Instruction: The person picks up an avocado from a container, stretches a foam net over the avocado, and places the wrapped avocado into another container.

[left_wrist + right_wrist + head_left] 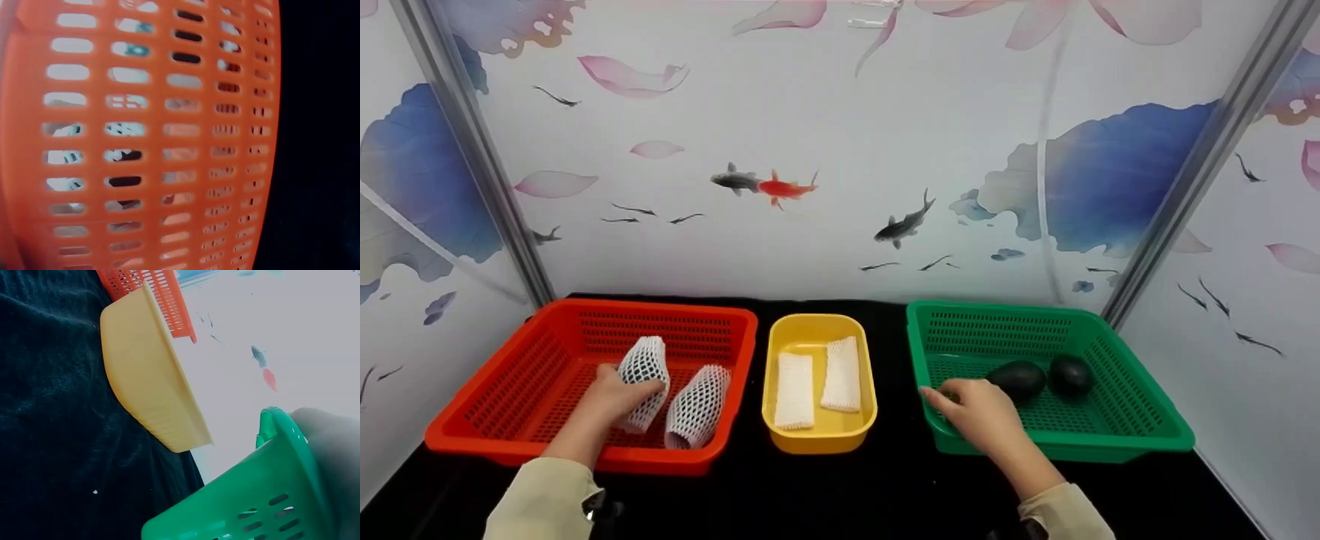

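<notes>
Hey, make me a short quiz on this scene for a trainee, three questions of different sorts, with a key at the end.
1. How many flat white sleeves are in the yellow tray?
2. Which of the person's hands grips a white mesh sleeve over the red basket: left or right?
3. True or false: the two dark oval items lie in the yellow tray.

Key:
1. Two.
2. The left hand.
3. False; they lie in the green basket.
</notes>
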The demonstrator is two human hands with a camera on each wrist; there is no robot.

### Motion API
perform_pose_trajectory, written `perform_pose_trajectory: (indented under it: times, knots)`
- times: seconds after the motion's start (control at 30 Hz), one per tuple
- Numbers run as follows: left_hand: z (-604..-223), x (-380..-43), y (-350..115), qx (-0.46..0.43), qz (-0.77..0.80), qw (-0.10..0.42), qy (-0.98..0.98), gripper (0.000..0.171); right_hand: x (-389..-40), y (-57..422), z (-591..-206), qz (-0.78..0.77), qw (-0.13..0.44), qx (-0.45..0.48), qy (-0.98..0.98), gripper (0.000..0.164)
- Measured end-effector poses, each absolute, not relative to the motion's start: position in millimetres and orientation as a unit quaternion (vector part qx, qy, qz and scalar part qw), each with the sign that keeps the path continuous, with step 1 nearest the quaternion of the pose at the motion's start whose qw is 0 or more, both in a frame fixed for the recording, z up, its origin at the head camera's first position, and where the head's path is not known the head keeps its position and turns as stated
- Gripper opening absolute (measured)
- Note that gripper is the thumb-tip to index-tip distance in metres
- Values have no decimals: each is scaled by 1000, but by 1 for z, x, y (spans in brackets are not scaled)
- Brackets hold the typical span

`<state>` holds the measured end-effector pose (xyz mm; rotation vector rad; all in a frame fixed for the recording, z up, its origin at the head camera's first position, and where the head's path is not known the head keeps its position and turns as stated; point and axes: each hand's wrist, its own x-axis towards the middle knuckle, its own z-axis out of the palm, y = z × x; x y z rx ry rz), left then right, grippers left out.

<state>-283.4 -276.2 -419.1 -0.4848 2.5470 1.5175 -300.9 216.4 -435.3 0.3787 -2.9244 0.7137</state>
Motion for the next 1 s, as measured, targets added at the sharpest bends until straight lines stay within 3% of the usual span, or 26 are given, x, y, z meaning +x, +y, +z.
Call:
perform_pose_trajectory:
  times: [0.1,0.63,1.0]
  knots:
    - [-422,-284,-278,-159,489,87,853,91,-301,216,-435,229,29,124,-965,55]
    - [-422,-285,-275,-142,359,156,909,106,-304,215,-433,215,18,120,-969,57]
    - [-423,-285,-275,-156,354,143,911,111,-307,213,-433,215,5,111,-970,55]
